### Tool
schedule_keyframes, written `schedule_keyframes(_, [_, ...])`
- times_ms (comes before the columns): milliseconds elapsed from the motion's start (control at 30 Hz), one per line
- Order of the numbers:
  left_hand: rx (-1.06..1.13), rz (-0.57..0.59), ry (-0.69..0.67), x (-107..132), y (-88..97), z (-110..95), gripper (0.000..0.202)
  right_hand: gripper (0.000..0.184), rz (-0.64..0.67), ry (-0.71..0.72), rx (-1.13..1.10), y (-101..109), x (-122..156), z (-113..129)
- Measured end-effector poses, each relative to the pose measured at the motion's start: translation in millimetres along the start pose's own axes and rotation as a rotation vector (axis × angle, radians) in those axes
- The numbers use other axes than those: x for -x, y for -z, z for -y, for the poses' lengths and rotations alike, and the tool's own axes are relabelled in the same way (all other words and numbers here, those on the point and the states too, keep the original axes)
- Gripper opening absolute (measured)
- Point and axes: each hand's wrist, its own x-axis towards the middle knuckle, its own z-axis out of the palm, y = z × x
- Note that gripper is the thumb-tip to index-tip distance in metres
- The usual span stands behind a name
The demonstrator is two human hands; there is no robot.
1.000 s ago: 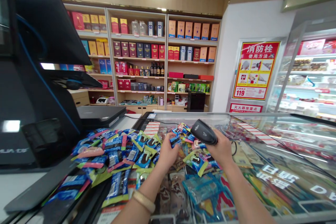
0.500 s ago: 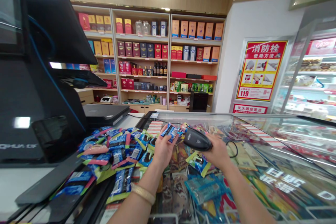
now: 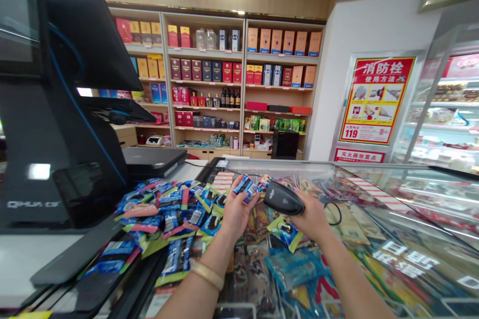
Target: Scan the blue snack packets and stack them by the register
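My left hand (image 3: 238, 214), a gold band on its wrist, is closed on a small blue snack packet (image 3: 247, 188) with a barcode facing up. My right hand (image 3: 312, 215) grips a black handheld barcode scanner (image 3: 283, 198), its head pointing left at the packet and close beside it. Left of my hands lies a heap of blue, pink and green snack packets (image 3: 170, 209). A green and blue packet (image 3: 286, 232) rests on the glass below the scanner. The scanner's trigger side is hidden from view.
A black checkout terminal (image 3: 60, 109) stands at the left. The glass-topped case (image 3: 337, 179) holds many bagged goods and spans the front. Shelves (image 3: 243, 75) of boxes and bottles line the back wall. A red fire-hydrant poster (image 3: 377, 102) hangs at the right beside a lit fridge (image 3: 449, 114).
The view has shifted slightly, so everything sits a little further right. My left hand still holds the packet and my right hand the scanner, with little movement between them.
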Motion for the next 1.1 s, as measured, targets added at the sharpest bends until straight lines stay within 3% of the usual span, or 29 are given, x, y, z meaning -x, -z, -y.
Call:
schedule_keyframes(67, [-0.087, -0.003, -0.04, 0, -0.4, -2, 0.051, 0.022, -0.023, 0.014, 0.03, 0, 0, -1])
schedule_keyframes(133, [-0.275, -0.044, -0.169, 0, -0.6, -8, 0.044, 0.021, -0.063, 0.032, 0.058, 0, 1, -3])
schedule_keyframes(267, [-0.86, -0.198, -0.668, -3, 4.2, -34, 0.031, 0.022, -0.125, 0.059, 0.052, 0, 1, -8])
schedule_keyframes(333, [-1.127, -0.327, -0.82, -5, 10.5, -47, 0.033, 0.023, -0.119, 0.056, 0.036, 0, 1, -10])
schedule_keyframes(400, [-1.358, -0.486, -0.812, -7, 18.2, -55, 0.036, 0.024, -0.127, 0.048, 0.04, -1, 1, -13])
schedule_keyframes(467, [-1.535, -0.612, -0.716, -9, 24.9, -57, 0.04, 0.027, -0.17, 0.035, 0.064, -1, 2, -16])
schedule_keyframes(533, [-1.644, -0.666, -0.648, -9, 27.7, -56, 0.043, 0.029, -0.215, 0.018, 0.08, 1, 2, -19])
schedule_keyframes(600, [-1.68, -0.644, -0.658, -8, 25.4, -54, 0.047, 0.026, -0.219, 0.001, 0.082, 3, 1, -20])
schedule_keyframes(700, [-1.606, -0.401, -0.724, -5, 15.4, -43, 0.05, 0.021, -0.205, -0.045, 0.103, 8, 0, -20])
schedule_keyframes(767, [-1.53, -0.074, -0.704, 0, 8.3, -29, 0.051, 0.022, -0.212, -0.072, 0.125, 10, 0, -21])
schedule_keyframes(867, [-1.496, 0.461, -0.563, 12, 1.9, -1, 0.062, 0.022, -0.238, -0.105, 0.157, 10, 0, -24])
schedule_keyframes(933, [-1.527, 0.722, -0.441, 21, 0.5, 17, 0.075, 0.021, -0.247, -0.124, 0.162, 10, 1, -26])
schedule_keyframes(1000, [-1.565, 0.883, -0.315, 28, -0.2, 30, 0.085, 0.022, -0.245, -0.13, 0.152, 9, 1, -27])
schedule_keyframes(1100, [-1.601, 0.972, -0.203, 32, -2.0, 38, 0.09, 0.021, -0.224, -0.135, 0.156, 9, 2, -28])
